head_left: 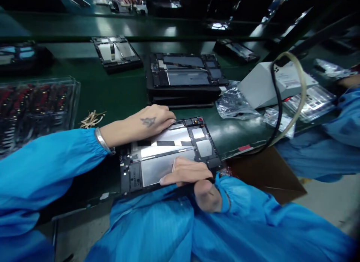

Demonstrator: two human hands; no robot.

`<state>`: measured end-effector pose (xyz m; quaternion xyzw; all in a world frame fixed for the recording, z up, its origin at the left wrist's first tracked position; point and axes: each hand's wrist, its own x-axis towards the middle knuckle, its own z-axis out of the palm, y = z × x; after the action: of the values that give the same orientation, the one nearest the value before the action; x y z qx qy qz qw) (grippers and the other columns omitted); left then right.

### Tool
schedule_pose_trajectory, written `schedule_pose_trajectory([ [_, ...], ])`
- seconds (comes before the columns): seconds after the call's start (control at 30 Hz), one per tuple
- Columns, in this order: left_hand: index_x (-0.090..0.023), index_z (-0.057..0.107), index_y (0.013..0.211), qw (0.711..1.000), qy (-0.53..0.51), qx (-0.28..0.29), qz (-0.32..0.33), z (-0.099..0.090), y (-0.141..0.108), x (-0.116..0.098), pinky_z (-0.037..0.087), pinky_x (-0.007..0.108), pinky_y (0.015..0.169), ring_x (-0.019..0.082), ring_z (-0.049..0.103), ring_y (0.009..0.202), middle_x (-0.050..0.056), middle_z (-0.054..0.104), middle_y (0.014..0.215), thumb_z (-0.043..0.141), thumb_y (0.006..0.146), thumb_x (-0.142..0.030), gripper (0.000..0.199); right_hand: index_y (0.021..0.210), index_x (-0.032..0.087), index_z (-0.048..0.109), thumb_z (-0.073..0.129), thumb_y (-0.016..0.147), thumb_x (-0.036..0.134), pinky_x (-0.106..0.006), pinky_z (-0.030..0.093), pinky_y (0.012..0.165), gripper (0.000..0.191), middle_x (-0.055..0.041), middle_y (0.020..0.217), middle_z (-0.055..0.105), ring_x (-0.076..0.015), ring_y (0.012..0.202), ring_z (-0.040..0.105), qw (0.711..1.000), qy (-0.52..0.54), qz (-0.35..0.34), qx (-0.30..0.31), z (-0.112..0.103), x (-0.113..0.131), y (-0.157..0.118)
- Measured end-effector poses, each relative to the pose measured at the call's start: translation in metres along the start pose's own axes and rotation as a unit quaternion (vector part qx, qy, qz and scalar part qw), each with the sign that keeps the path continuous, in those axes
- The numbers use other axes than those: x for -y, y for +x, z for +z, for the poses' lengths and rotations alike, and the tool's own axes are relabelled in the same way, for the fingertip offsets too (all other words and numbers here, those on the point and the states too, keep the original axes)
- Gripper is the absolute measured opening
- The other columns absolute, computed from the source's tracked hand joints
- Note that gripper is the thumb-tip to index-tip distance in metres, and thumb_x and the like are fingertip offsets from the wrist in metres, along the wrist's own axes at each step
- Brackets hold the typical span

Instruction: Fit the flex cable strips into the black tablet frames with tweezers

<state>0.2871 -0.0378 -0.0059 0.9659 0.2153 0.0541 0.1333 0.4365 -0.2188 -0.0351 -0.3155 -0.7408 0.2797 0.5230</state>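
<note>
Blue sleeves (174, 224) fill the near edge of the view, and from them both hands reach onto an opened tablet (165, 153) that lies flat at the near edge of the green table (112, 89), its silver inner plates facing up. At about 5 o'clock on the tablet, the right hand (194, 179) lies with its fingers stretched flat over the lower silver plate, pressing rather than gripping; nothing is clenched in it. At about 11 o'clock, the left hand (149, 123) comes in from the left with a bracelet (103, 141) at the wrist, its fingertips laid down on the tablet's upper edge, likewise flat and closed on nothing. Beyond the tablet at 12 o'clock sits a stack of opened tablets (185, 76), and another single one (116, 52) lies farther off at 11 o'clock. At 9 o'clock stands a clear plastic tray (36, 108) of small red and dark parts, with a bundle of rubber bands (91, 119) just beside it. At 2 o'clock a grey box (270, 85) rests among crinkled plastic bags (236, 104), a black cable (277, 104) looping over it. At 3 o'clock, another person's blue sleeve (337, 130) leans on the table.
</note>
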Motion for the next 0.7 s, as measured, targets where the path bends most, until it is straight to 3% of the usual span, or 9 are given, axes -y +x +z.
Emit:
schedule_pose_trajectory([
  [0.07, -0.015, 0.073, 0.096, 0.996, -0.063, 0.027, -0.052, -0.006, 0.006, 0.005, 0.040, 0.024, 0.066, 0.015, 0.062, 0.075, 0.005, 0.069, 0.086, 0.045, 0.102, -0.038, 0.037, 0.088, 0.016, 0.074, 0.026, 0.104, 0.062, -0.031, 0.046, 0.050, 0.068, -0.0015, 0.058, 0.060, -0.0138, 0.052, 0.054, 0.996, 0.043, -0.003, -0.080, 0.014, -0.007, -0.004],
  [0.13, -0.015, 0.072, 0.084, 0.987, -0.106, 0.065, -0.100, -0.016, 0.009, 0.004, 0.037, 0.024, 0.062, 0.013, 0.060, 0.067, 0.003, 0.068, 0.074, 0.047, 0.100, -0.041, 0.039, 0.102, 0.016, 0.076, 0.035, 0.102, 0.063, -0.031, 0.049, 0.052, 0.062, -0.0025, 0.063, 0.064, -0.0153, 0.056, 0.058, 0.994, 0.040, -0.015, -0.100, 0.018, -0.012, -0.002],
  [0.23, -0.014, 0.073, 0.088, 0.983, -0.137, 0.052, -0.112, -0.031, 0.006, -0.001, 0.040, 0.023, 0.066, 0.014, 0.063, 0.073, 0.003, 0.072, 0.082, 0.049, 0.098, -0.041, 0.038, 0.130, 0.017, 0.067, 0.046, 0.101, 0.056, -0.036, 0.060, 0.078, 0.053, -0.0078, 0.093, 0.074, -0.0203, 0.087, 0.071, 0.995, 0.011, -0.034, -0.095, 0.017, -0.013, 0.004],
  [0.3, -0.015, 0.074, 0.099, 0.985, -0.150, 0.019, -0.083, -0.038, 0.002, -0.002, 0.041, 0.022, 0.071, 0.014, 0.064, 0.081, 0.004, 0.074, 0.094, 0.052, 0.096, -0.038, 0.032, 0.143, 0.018, 0.056, 0.049, 0.103, 0.044, -0.039, 0.058, 0.096, 0.048, -0.0104, 0.115, 0.073, -0.0217, 0.110, 0.069, 0.995, -0.014, -0.039, -0.088, 0.016, -0.014, 0.006],
  [0.43, -0.014, 0.073, 0.101, 0.959, -0.275, 0.021, -0.072, -0.045, -0.003, 0.000, 0.041, 0.021, 0.066, 0.013, 0.061, 0.077, 0.003, 0.072, 0.090, 0.061, 0.088, -0.035, 0.027, 0.154, 0.023, 0.040, 0.041, 0.104, 0.016, -0.033, 0.059, 0.101, 0.050, -0.0074, 0.122, 0.073, -0.0149, 0.117, 0.068, 0.993, -0.086, -0.080, 0.009, 0.006, -0.015, 0.005],
  [0.5, -0.014, 0.074, 0.098, 0.939, -0.332, 0.011, -0.090, -0.050, -0.005, -0.002, 0.042, 0.021, 0.067, 0.013, 0.060, 0.077, 0.003, 0.072, 0.089, 0.066, 0.085, -0.034, 0.026, 0.148, 0.019, 0.047, 0.047, 0.103, 0.019, -0.037, 0.060, 0.101, 0.045, -0.0112, 0.126, 0.072, -0.0186, 0.122, 0.067, 0.968, -0.174, -0.153, 0.099, -0.010, -0.015, 0.005],
  [0.57, -0.015, 0.075, 0.098, 0.926, -0.363, -0.011, -0.103, -0.057, -0.008, -0.007, 0.041, 0.022, 0.066, 0.013, 0.059, 0.076, 0.002, 0.071, 0.087, 0.070, 0.082, -0.034, 0.025, 0.137, 0.014, 0.057, 0.058, 0.100, 0.027, -0.047, 0.057, 0.105, 0.039, -0.0162, 0.133, 0.068, -0.0256, 0.128, 0.064, 0.907, -0.293, -0.247, 0.177, -0.033, -0.015, 0.006],
  [0.63, -0.016, 0.076, 0.100, 0.909, -0.397, -0.035, -0.119, -0.064, -0.012, -0.013, 0.036, 0.022, 0.059, 0.011, 0.055, 0.067, 0.001, 0.069, 0.081, 0.073, 0.079, -0.031, 0.026, 0.131, 0.016, 0.063, 0.063, 0.096, 0.021, -0.049, 0.053, 0.111, 0.035, -0.0152, 0.138, 0.065, -0.0269, 0.130, 0.062, 0.844, -0.386, -0.312, 0.203, -0.057, -0.016, 0.010],
  [0.7, -0.017, 0.075, 0.106, 0.884, -0.440, -0.064, -0.145, -0.069, -0.016, -0.019, 0.031, 0.022, 0.054, 0.009, 0.050, 0.057, 0.000, 0.067, 0.076, 0.075, 0.078, -0.027, 0.030, 0.130, 0.022, 0.066, 0.062, 0.094, 0.011, -0.046, 0.053, 0.112, 0.038, -0.0102, 0.137, 0.066, -0.0245, 0.131, 0.062, 0.842, -0.382, -0.331, 0.187, -0.077, -0.016, 0.014],
])
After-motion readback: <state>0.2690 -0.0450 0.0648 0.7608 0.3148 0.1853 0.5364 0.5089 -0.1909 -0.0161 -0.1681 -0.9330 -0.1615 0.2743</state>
